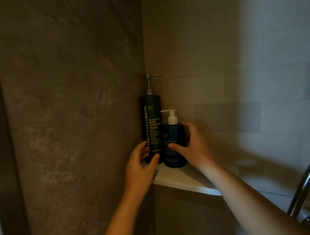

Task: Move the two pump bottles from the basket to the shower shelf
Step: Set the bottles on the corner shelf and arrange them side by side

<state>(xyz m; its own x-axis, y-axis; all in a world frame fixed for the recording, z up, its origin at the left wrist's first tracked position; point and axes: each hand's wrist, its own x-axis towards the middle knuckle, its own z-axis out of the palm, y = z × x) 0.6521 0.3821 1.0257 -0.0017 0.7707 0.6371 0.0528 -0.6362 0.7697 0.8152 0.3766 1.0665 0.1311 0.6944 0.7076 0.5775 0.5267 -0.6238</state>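
**Both pump bottles up on the corner shelf**

So the tall bottle (pixel 152 129) is dark green with a grey pump, tucked right into the corner where the two walls meet; the label reads "PETER THOMAS ROTH" running up the side (first letters hidden by a thumb), then "MEGA-RICH BODY CLEANSER" with some Chinese characters under it; the smaller print below is too blurry to read

The short bottle (pixel 174 144) is blue with a white pump, standing upright just beside the tall one on its right, looks like they're touching; its label text is too small and dim to make out

Both sit on the white shelf (pixel 187 179); left hand (pixel 140 164) is wrapped around the bottom of the tall bottle, thumb across the front; right hand (pixel 193 144) is curled around the short bottle, thumb on the label, fingers round the far side

A shiny metal bar (pixel 309 173) runs diagonally at lower right
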